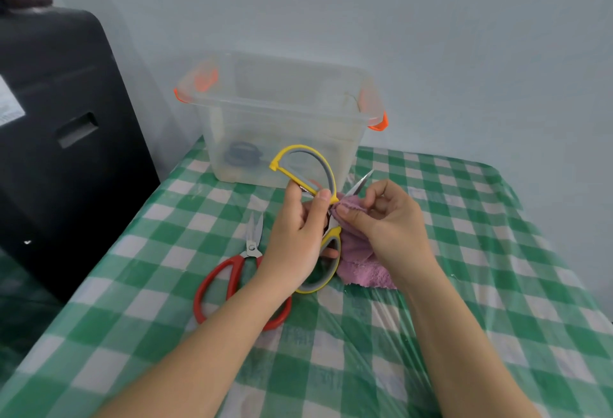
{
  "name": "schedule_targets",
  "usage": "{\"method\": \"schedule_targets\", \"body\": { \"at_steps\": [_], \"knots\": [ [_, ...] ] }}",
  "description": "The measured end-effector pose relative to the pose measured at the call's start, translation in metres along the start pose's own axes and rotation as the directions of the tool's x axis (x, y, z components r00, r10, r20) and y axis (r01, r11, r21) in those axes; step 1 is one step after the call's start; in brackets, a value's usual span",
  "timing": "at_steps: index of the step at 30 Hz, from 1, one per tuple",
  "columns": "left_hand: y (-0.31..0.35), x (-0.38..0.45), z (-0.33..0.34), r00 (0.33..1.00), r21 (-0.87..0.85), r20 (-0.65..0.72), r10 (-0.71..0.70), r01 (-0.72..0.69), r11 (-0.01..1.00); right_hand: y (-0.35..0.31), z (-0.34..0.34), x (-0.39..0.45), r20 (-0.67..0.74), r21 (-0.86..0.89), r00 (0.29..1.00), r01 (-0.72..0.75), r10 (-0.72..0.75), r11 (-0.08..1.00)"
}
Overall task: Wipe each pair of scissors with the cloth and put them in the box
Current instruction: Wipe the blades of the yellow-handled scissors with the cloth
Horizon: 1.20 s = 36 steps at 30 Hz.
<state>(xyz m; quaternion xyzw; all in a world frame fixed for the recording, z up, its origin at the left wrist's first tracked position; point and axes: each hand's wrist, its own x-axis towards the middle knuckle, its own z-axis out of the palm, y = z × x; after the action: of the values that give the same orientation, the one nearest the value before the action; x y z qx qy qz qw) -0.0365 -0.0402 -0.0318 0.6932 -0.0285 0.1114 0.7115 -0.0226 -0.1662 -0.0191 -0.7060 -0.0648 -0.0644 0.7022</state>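
Left hand (296, 238) grips the yellow scissors (311, 182) at the pivot, fingers curled round them, handles spread, one loop raised in front of the box (278, 112), the other below the hand. Right hand (384, 218) pinches the pink cloth (360, 265) round one blade just in front of the box; the blade tip (365, 178) sticks out past the cloth. The cloth's loose end trails onto the checked tablecloth (464, 251). Red scissors (238, 271) lie flat, nearer the viewer than the box, partly under the left forearm. A dark pair of scissors (243, 155) lies inside the box. A black case (59, 139) stands left of the box.
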Motion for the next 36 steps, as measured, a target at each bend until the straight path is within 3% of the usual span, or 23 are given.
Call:
{"method": "schedule_targets", "body": {
  "at_steps": [10, 15, 21, 28, 31, 36],
  "knots": [
    [-0.0049, 0.0052, -0.0006, 0.998, -0.094, -0.034, -0.057, 0.053, 0.994, -0.0009, -0.001, 0.0006, 0.063, 0.005, 0.998, 0.006, -0.006, 1.0],
    [-0.0026, 0.0062, -0.0005, 0.999, -0.06, -0.025, -0.02, 0.018, 0.998, -0.0033, 0.0028, 0.0007, 0.021, -0.103, 0.999, 0.04, -0.038, 0.994],
    [-0.0004, 0.0012, -0.0003, 0.996, 0.028, -0.027, 0.088, -0.087, 0.996, -0.0003, 0.0046, -0.0009, 0.005, 0.108, 1.0, 0.003, -0.003, 0.994],
    [-0.0027, 0.0045, -0.0027, 0.999, -0.065, -0.034, -0.007, 0.005, 0.998, 0.0008, -0.0007, 0.0032, 0.043, 0.161, 0.999, -0.027, 0.021, 0.987],
    [-0.0012, 0.0057, -0.0027, 0.999, -0.09, -0.041, -0.006, 0.002, 0.996, -0.0048, -0.0008, 0.0005, 0.119, 0.121, 0.993, -0.031, 0.017, 0.992],
    [-0.0016, 0.0044, -0.0022, 0.999, -0.01, -0.025, 0.03, -0.03, 0.999, -0.0047, 0.005, -0.0024, 0.008, -0.068, 1.0, 0.009, -0.009, 0.998]
  ]
}}
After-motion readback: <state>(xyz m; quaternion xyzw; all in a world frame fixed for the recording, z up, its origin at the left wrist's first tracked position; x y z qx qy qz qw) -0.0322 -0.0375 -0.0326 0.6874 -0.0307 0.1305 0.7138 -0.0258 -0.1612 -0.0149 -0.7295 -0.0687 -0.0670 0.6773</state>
